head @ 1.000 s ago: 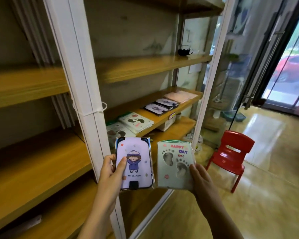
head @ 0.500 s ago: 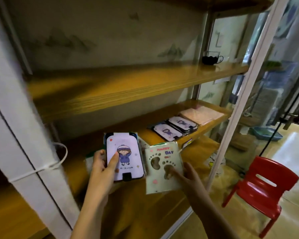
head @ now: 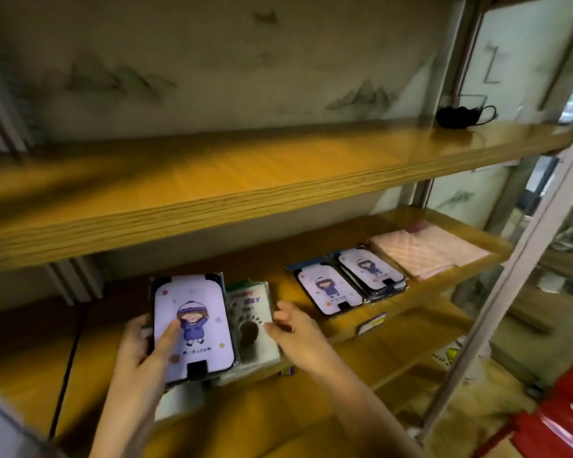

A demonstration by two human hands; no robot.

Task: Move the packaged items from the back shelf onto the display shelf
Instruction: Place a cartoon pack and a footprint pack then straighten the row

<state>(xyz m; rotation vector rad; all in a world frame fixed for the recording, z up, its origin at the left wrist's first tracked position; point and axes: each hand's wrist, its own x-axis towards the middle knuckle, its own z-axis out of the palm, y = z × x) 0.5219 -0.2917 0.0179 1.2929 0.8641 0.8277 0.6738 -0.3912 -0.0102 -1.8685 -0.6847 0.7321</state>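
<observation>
Down front, left hand (head: 139, 355) gripping one purple cartoon-girl pack (head: 192, 328), thumb pressed on its face. Right hand (head: 295, 328) just beside, fingers curled on the edge of one footprint pack (head: 252, 325) – both packs over the middle shelf (head: 420, 289). Further along that shelf: two more purple packs (head: 351, 280), then two pink quilted ones (head: 427, 249). Up top at the back, one black cup (head: 457, 116).

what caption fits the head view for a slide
Left hand holds a purple cartoon-girl pack while right hand sets a footprint pack on the wooden shelf.
</observation>
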